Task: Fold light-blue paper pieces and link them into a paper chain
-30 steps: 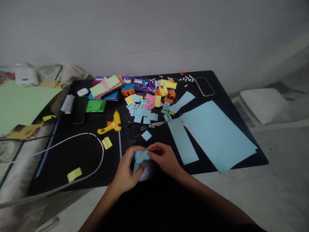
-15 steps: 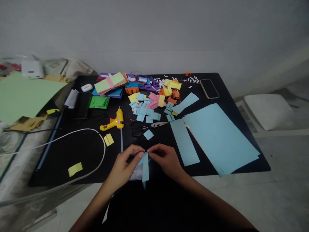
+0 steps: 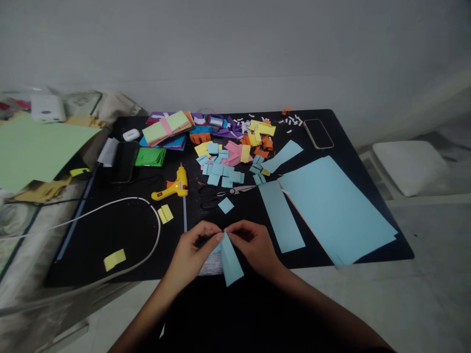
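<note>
The left hand point(image 3: 193, 248), thumb and fingertips nearly closed, pinches the light-blue paper strip point(image 3: 231, 264) beside the similarly pinching right hand point(image 3: 257, 247), its free end flaring over the tabletop's near edge point(image 3: 147, 277), apparently uncreased there.

The black worktop point(image 3: 121, 211) supports a yellow glue gun point(image 3: 172, 186), black-handled scissors point(image 3: 231, 191), a phone point(image 3: 318, 134) and large blue sheets point(image 3: 334, 211).

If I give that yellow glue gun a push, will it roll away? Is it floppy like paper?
It probably won't roll: the glue gun lies on its side on the black table, so I'd expect it to slide or swivel. It should feel stiff, since its body looks like hard plastic. It's likely heavier than paper, being much chunkier.
</note>
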`<state>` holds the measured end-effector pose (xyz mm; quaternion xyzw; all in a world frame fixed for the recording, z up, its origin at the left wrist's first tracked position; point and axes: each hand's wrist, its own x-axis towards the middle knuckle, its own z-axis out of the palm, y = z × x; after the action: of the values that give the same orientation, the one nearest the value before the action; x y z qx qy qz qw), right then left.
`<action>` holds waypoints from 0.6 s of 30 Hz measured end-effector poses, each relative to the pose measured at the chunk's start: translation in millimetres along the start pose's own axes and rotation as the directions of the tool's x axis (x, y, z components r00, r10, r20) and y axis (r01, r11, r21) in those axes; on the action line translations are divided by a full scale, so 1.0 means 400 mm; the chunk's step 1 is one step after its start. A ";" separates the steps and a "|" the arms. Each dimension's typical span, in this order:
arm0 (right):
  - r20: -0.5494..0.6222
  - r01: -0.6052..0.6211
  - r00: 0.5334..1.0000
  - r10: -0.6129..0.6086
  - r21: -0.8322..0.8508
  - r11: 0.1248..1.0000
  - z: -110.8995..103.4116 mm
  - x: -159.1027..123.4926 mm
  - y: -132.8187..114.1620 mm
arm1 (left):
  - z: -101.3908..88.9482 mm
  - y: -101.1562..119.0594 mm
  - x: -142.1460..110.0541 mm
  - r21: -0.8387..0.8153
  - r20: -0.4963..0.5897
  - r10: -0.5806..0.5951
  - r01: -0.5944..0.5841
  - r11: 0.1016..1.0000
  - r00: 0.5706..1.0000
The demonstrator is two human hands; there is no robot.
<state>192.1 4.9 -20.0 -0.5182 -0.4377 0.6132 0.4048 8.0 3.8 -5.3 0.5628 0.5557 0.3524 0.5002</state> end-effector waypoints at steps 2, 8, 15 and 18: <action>0.001 -0.010 1.000 0.010 0.000 1.000 0.000 -0.001 -0.001 | 0.002 0.003 -0.001 -0.013 -0.006 -0.010 0.010 1.000 1.000; -0.021 0.028 0.999 -0.027 0.030 0.999 0.004 -0.004 -0.014 | 0.003 0.007 -0.003 -0.101 0.008 -0.059 0.059 0.993 0.998; -0.044 0.078 0.996 -0.078 -0.022 0.997 0.010 -0.016 -0.027 | 0.015 -0.015 -0.009 -0.260 0.028 -0.189 0.190 0.947 0.982; -0.064 0.076 0.995 -0.077 -0.012 0.997 0.011 -0.016 -0.019 | 0.025 -0.016 -0.012 -0.293 0.023 -0.185 0.183 0.938 0.983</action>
<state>188.8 0.4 -10.7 -0.5225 -0.4470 0.5780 0.4394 15.0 -3.4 -13.2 0.4268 0.5484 0.3842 0.6078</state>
